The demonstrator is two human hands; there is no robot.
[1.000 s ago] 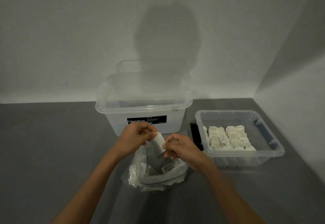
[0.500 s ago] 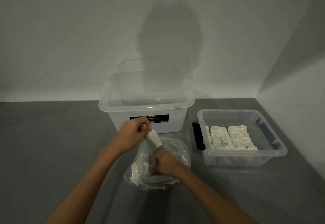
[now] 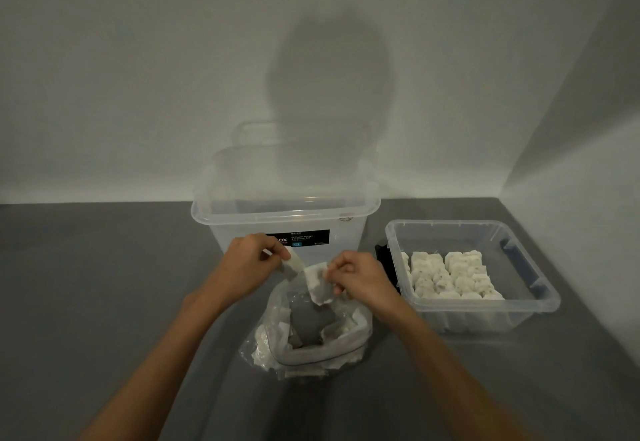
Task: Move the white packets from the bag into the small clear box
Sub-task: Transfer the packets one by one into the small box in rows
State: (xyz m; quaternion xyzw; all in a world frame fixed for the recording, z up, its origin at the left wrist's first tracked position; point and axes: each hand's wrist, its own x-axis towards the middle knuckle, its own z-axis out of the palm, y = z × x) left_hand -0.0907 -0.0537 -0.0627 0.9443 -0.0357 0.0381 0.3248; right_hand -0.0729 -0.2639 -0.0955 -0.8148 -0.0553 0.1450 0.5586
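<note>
Both hands hang just above the bag, each pinching something white. My left hand grips the first packet between thumb and fingertips; my right hand pinches the second packet by its edge. The two sit side by side; I cannot tell whether they touch. Below them the bag lies open on the bench with loose packets inside. Right of the bag, the small clear box holds neat rows of stored packets. Behind the bag stands a large clear box with a black label.
</note>
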